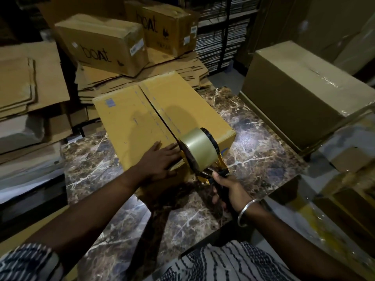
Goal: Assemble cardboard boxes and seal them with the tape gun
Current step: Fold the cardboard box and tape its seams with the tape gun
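Observation:
A yellow-brown cardboard box [142, 110] lies on the marbled table [253, 159], its two top flaps folded down with a dark seam running along the middle. My left hand [160, 161] rests flat on the near left flap, fingers spread, beside the seam. My right hand [227, 191] grips the handle of the tape gun [203, 157]. The gun's clear tape roll sits at the box's near edge, right on the seam's end. A metal bangle circles my right wrist.
Two printed "boat" cartons [105, 43] sit on a stack of flattened cardboard [182, 65] behind the box. More flat sheets [26, 82] pile at the left. A large taped carton [300, 94] stands at the right, with shelving behind it.

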The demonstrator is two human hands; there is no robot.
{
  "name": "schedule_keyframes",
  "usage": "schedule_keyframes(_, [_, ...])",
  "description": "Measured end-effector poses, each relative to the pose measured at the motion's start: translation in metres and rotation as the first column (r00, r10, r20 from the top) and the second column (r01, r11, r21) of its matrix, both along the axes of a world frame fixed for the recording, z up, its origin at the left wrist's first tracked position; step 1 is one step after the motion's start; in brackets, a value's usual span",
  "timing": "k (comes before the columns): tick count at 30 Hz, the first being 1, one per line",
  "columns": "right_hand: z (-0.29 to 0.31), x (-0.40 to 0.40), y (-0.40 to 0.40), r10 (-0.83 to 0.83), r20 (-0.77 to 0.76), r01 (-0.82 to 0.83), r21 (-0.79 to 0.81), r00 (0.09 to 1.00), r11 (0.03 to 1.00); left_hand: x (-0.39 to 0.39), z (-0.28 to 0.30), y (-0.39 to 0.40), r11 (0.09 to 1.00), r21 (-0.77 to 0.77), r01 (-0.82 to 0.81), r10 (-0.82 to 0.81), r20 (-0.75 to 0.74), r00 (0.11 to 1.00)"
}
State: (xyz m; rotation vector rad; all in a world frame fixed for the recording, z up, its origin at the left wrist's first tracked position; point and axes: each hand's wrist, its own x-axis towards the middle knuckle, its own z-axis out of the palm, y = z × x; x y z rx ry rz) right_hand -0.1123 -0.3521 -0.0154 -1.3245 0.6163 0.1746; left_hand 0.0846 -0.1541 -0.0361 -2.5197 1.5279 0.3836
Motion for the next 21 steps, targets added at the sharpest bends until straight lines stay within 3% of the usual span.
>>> schedule_keyframes(3, [0.000,0.013,-0.004,-0.003,0.032,0.002,0.025,0.999,1.000,0.008,0.001,-0.005,0.998,0.059,0.002,-0.006,0.061,0.998])
schedule_keyframes(15, [-0.018,0.043,-0.013,0.000,0.095,0.004,-0.038,0.995,0.999,0.050,0.008,-0.024,0.990,0.128,-0.057,0.052,0.039,0.998])
schedule_keyframes(21, [-0.050,0.011,-0.012,-0.084,0.142,0.082,0.019,0.986,0.996,0.045,0.013,-0.022,0.995,0.007,-0.100,0.100,-0.067,0.993])
